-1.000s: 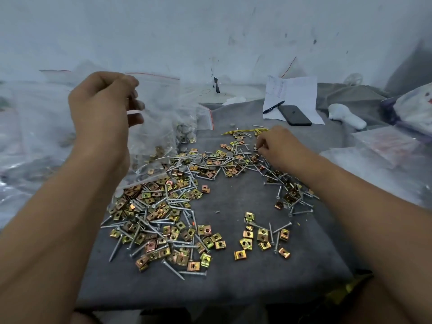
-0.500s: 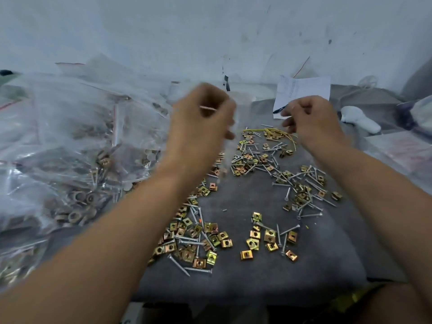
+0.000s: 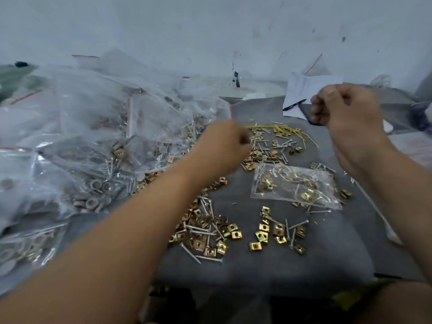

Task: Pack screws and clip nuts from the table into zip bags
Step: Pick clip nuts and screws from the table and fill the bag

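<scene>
A small filled zip bag [image 3: 295,185] lies on the grey cloth [image 3: 268,265] among loose screws and clip nuts [image 3: 268,232], the blurred left hand [image 3: 222,146] and raised right hand [image 3: 346,108] beyond it both curled, seemingly holding nothing.

Small clear zip bag [image 3: 295,183] lies flat on grey cloth, right of centre, holding few screws and clip nuts. Loose clip nuts [image 3: 261,235], brass-yellow squares, scattered in clusters below bag and toward centre. Silver screws [image 3: 199,228] mixed among them, lying flat at all angles. Further loose mix at far centre. Heap of filled zip bags [image 3: 112,141] piled at left, overlapping.
</scene>
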The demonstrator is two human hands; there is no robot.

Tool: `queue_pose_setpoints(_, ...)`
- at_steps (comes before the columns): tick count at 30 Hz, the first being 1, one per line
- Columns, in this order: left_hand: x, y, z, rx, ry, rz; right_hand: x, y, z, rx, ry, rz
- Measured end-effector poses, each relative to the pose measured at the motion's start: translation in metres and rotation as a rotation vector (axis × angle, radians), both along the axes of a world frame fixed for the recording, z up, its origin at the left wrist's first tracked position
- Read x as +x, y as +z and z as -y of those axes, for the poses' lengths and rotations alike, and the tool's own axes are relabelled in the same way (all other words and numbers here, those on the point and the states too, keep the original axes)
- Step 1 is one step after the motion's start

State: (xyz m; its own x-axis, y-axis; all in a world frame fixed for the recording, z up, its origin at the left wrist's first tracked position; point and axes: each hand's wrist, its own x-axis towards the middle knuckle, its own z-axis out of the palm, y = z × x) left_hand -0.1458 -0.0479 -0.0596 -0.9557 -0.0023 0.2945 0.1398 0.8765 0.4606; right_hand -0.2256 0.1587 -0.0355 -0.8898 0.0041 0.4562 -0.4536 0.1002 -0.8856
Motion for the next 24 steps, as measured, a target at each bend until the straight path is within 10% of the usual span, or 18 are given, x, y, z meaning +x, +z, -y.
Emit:
queue_pose_setpoints(18,-0.027,-0.030,0.053,-0.156,0.149,0.071,0.017,-0.051,0.074,0.932,0.264,-0.174)
queue_pose_setpoints(24,-0.025,-0.032,0.057,-0.098,0.193,0.034,0.005,-0.058,0.076,0.962,0.234,-0.166)
